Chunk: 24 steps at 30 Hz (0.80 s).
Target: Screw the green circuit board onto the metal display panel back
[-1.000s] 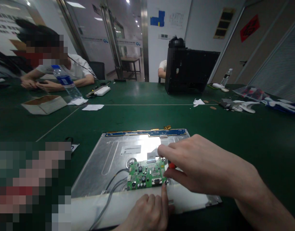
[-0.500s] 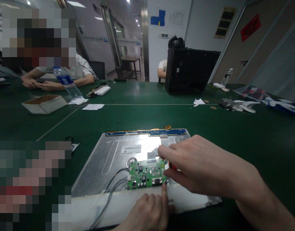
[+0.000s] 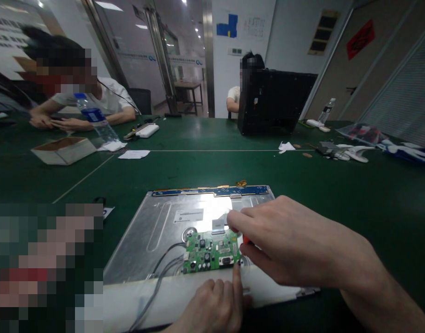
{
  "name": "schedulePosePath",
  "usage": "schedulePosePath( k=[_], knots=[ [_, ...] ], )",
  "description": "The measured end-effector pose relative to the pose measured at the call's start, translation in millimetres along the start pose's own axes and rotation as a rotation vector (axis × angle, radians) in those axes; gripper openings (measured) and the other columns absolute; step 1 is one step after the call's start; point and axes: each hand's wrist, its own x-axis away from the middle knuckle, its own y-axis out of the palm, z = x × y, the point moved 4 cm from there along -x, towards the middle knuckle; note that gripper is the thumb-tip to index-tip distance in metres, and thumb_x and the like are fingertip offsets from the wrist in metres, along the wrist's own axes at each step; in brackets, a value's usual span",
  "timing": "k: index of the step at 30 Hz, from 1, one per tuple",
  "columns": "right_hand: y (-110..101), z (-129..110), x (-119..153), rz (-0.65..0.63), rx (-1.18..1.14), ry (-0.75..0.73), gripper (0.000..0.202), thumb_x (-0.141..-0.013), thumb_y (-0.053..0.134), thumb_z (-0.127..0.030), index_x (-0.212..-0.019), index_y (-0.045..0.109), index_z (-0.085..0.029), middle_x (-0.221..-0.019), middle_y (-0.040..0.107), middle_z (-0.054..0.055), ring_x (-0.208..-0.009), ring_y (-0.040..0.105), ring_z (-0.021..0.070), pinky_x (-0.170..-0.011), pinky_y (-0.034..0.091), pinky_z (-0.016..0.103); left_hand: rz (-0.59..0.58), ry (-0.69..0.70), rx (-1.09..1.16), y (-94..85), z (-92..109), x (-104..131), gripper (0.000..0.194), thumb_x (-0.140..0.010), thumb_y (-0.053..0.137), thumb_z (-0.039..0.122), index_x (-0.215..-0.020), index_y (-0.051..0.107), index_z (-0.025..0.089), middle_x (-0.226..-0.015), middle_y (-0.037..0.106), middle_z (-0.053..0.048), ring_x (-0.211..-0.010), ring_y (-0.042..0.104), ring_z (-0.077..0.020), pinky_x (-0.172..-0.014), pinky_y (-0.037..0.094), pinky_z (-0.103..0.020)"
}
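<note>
A green circuit board (image 3: 212, 249) lies on the metal back of a flat display panel (image 3: 164, 226), with grey cables running from its left side. My right hand (image 3: 285, 240) is over the board's right edge, its thumb and fingers closed on a red-handled tool (image 3: 246, 239); its lower part is hidden. My left hand (image 3: 215, 303) rests at the panel's near side. Its index finger reaches to the board's lower right corner while the other fingers curl in. A small grey metal piece (image 3: 246, 291) shows beside that hand; whether it is held is unclear.
White foam-like sheeting (image 3: 139, 296) covers the panel's near edge. On the green table stand a box (image 3: 65, 150), a water bottle (image 3: 97, 120) and a black monitor (image 3: 275, 101). Two people sit across, one behind the monitor. Tools or parts (image 3: 344, 150) lie at right.
My right hand's fingertips have shifted very slightly to the right at the board's edge. My left hand, the board and the panel stay in place.
</note>
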Motion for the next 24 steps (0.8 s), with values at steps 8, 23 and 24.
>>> schedulePosePath(
  k=[8,23,24],
  knots=[
    [0.8,0.4,2.2,-0.008,-0.024,0.012,0.006,-0.087,0.051,-0.024,-0.091,0.05,-0.019,-0.077,0.063,0.001,-0.062,0.053,0.0145,-0.051,0.028,0.028,0.037,-0.009,0.01,-2.3,-0.6,0.8,0.022,-0.092,0.048,0.023,-0.098,0.057,0.004,-0.057,0.057,0.0,-0.044,0.051,-0.0134,-0.044,0.03,-0.032],
    [3.3,2.7,1.1,0.025,0.007,0.028,0.008,-0.089,0.05,-0.027,-0.095,0.049,-0.021,-0.078,0.064,0.0,-0.063,0.055,0.0154,-0.051,0.027,0.028,0.032,-0.012,0.002,0.9,-0.8,0.2,0.029,-0.094,0.044,0.022,-0.107,0.055,-0.001,-0.057,0.059,-0.001,-0.045,0.053,-0.0147,-0.044,0.033,-0.03],
    [2.7,2.1,1.4,0.023,-0.001,0.02,0.01,-0.089,0.051,-0.027,-0.096,0.05,-0.021,-0.08,0.064,0.0,-0.065,0.056,0.0158,-0.051,0.028,0.028,0.031,-0.011,0.001,0.6,-0.7,0.5,0.027,-0.094,0.044,0.022,-0.106,0.055,0.0,-0.058,0.059,-0.001,-0.045,0.053,-0.0148,-0.044,0.033,-0.031]
  ],
)
